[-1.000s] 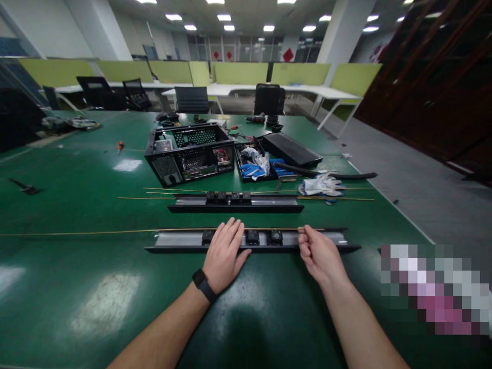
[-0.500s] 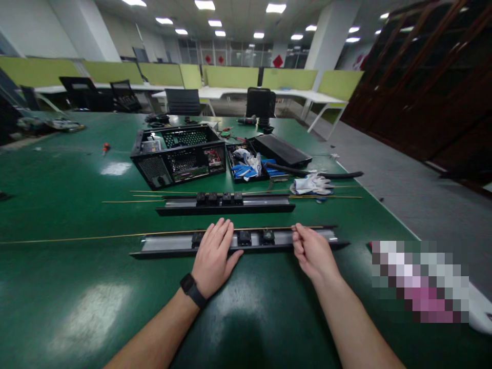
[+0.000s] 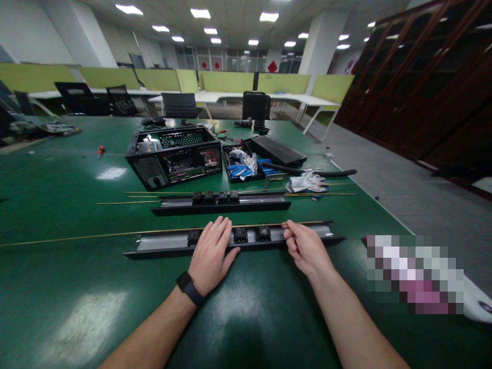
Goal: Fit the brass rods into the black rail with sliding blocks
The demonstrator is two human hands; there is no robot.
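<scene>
A long black rail (image 3: 161,251) with a pale, shiny inner strip lies crosswise before me, several black blocks (image 3: 241,235) seated along it. My left hand (image 3: 212,243), wearing a black watch, lies flat over its middle with fingers stretched out, partly covering a block. Along the rail's far edge runs a thin brass-coloured rod (image 3: 92,236), reaching well past the left end. Toward the right end, my right hand (image 3: 303,246) pinches this rod between thumb and forefinger, the other fingers curled. A second rail (image 3: 223,207) with similar blocks lies just beyond.
More thin rods lie around the farther rail. Behind are an open black computer case (image 3: 172,159), a tray with blue-and-white gloves (image 3: 244,165), a black panel (image 3: 277,149), a black tube (image 3: 326,172) and a white glove (image 3: 307,181). A blurred-out object (image 3: 415,274) lies right.
My right hand has shifted slightly left along the rod, still pinching it. My left hand stays flat on the rail. The whole view has turned a little.
</scene>
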